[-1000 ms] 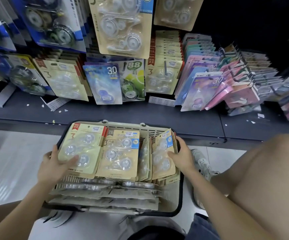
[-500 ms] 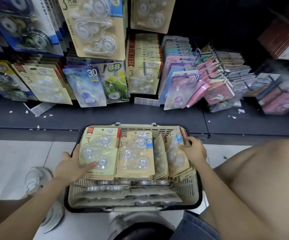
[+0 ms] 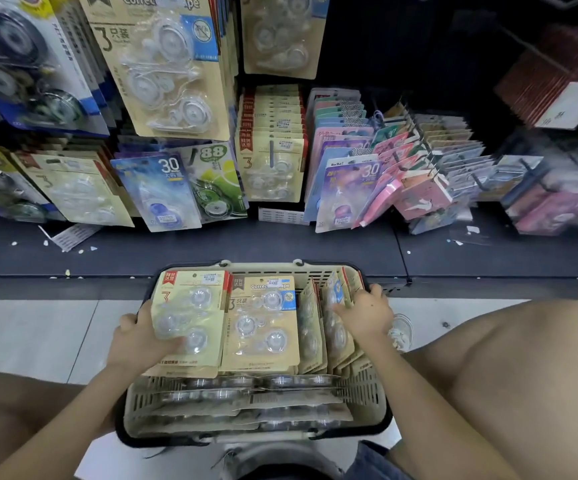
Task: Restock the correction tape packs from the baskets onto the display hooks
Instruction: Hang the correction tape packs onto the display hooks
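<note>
nearest me, a basket full of correction tape. my left hand curls round the left pack, thumb across its front, probably to lift it. my right hand curls its fingers over upright packs, perhaps steadying them. beyond, hooks carry matching stock.

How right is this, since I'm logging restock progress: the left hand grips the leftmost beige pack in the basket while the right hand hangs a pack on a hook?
Wrong about the right hand: the head view shows it in the basket, on the upright packs at its right side, not at a hook. The left hand does grip the leftmost beige pack.
</note>
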A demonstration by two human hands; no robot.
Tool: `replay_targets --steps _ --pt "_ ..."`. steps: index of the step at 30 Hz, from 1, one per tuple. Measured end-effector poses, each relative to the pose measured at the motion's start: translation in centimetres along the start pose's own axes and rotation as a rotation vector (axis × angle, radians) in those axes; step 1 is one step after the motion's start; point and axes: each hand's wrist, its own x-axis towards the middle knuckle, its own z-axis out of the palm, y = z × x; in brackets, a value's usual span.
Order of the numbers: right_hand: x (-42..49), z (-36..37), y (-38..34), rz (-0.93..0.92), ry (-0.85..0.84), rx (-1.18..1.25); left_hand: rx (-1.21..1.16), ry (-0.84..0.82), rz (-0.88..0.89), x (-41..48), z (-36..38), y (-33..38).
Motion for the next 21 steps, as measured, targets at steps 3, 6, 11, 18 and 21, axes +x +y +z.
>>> replay_targets --steps 3,6,11,18,21 --pt "0.0 0.3 -0.2 0.043 -0.013 -0.010 0.074 0.087 0.089 0.2 0.2 2.5" --pt "0.2 0.2 -0.2 0.117 -0.020 0.100 0.115 0.145 0.219 0.5 0.7 5.4" --pt "-0.8 -2.2 1.1 0.299 0.014 0.628 0.070 0.126 0.352 0.6 1.3 9.6" --pt "-3.2 -9.8 0.9 0.103 0.028 1.249 -0.405 -0.187 0.367 -1.9 0.3 15.0" --pt "-3.7 -11.5 -1.3 0.058 -0.183 1.535 -0.671 -0.478 0.293 -3.5 -0.2 16.4"
